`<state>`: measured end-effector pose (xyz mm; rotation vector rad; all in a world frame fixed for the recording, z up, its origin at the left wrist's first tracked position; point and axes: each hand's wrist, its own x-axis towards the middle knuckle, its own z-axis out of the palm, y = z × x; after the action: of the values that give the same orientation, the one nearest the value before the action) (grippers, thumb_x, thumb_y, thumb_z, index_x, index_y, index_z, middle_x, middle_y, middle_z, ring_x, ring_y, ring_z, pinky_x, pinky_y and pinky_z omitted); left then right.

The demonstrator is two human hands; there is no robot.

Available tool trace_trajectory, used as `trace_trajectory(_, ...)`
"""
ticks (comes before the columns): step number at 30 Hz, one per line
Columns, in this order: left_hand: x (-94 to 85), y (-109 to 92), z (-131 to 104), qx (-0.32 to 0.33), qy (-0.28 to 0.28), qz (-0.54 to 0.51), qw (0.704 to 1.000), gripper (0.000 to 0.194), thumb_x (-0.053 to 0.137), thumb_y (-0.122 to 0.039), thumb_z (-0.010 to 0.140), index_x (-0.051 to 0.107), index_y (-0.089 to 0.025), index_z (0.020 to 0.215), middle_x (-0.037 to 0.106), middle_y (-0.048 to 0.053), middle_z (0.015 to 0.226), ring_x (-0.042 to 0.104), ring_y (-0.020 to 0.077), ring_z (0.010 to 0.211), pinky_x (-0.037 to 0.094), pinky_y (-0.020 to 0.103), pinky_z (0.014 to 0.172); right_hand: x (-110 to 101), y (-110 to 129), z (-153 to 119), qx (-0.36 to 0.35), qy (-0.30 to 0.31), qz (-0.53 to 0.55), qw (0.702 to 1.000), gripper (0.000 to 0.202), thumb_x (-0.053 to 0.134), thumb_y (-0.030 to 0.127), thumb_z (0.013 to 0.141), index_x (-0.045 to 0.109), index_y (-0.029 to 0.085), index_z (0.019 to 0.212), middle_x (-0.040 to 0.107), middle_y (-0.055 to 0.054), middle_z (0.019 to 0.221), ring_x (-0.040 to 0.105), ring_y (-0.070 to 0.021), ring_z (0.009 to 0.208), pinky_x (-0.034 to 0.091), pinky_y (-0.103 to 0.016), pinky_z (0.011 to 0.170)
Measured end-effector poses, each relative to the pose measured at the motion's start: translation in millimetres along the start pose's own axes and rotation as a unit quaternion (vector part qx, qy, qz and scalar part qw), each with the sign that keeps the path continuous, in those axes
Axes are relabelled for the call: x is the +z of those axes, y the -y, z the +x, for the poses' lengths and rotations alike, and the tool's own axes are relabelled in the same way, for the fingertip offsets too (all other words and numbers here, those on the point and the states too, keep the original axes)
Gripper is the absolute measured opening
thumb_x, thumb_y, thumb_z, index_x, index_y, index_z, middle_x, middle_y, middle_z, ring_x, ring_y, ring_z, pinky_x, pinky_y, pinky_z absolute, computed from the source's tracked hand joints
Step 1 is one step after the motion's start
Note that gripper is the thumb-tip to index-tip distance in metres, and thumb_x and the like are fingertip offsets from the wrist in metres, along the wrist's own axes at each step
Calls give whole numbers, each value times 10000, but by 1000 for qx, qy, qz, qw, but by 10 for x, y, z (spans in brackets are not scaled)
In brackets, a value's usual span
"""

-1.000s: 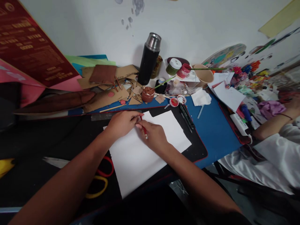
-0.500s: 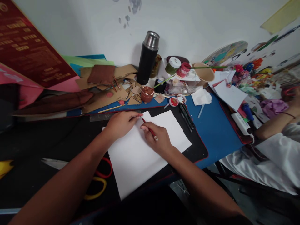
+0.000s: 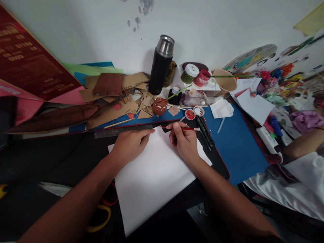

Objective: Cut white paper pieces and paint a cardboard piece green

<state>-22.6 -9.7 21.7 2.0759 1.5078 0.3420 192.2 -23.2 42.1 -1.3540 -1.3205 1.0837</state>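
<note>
The right hand (image 3: 185, 140), just right of frame centre, grips a red pencil (image 3: 188, 128) (held nearly horizontal). The left hand (image 3: 131, 143), outstretched, rests on the white paper (image 3: 154, 182) at lower centre.

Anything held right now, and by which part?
Red pencil, in the right hand, gripped on its shaft, eraser end free. Left hand lies on white paper.

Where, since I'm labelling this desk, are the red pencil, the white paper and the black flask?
Red pencil (image 3: 189, 129): head view, on the shaft near its eraser end.
White paper (image 3: 152, 180): head view, on its bare middle.
Black flask (image 3: 159, 69): head view, on its body.
</note>
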Motion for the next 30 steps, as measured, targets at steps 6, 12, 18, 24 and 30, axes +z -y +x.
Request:
trace_trajectory(6,122,66,-36,87,-48,34,995,398,509,-321,1072,782,-276,1358,865,105,1026,810,270,880,611,398,853,44,54,286,2,40,4,999,549,587,681,1041,730,194,831,535,46,484,451,-118,413,350,-254,448)
trace_trajectory(12,189,113,-47,157,-71,117,978,411,545,-195,1015,761,-214,1364,819,99,813,756,245,697,568,337,624,139,76,538,26,107,-3,994,595,591,718,1018,730,183,798,485,61,423,418,-105,385,320,-241,442)
trace_trajectory(18,223,111,-57,212,-101,170,957,423,553,-89,963,722,-148,1346,758,40,705,703,223,614,533,305,528,182,43,742,66,158,-16,985,656,600,798,968,716,177,794,486,57,407,417,-100,365,293,-232,411)
trace_trajectory(24,242,114,-61,233,-144,161,948,389,564,-61,950,696,-107,1313,729,10,678,681,202,577,517,289,504,245,-14,871,80,201,-31,976,641,602,805,965,685,204,760,467,64,411,408,-104,363,290,-240,397)
trace_trajectory(30,240,108,-46,230,-156,142,950,373,533,-47,955,694,-112,1285,714,-2,659,669,192,556,507,286,497,317,52,906,45,266,-106,957,648,541,775,1015,714,215,739,462,60,423,424,-112,385,324,-257,441)
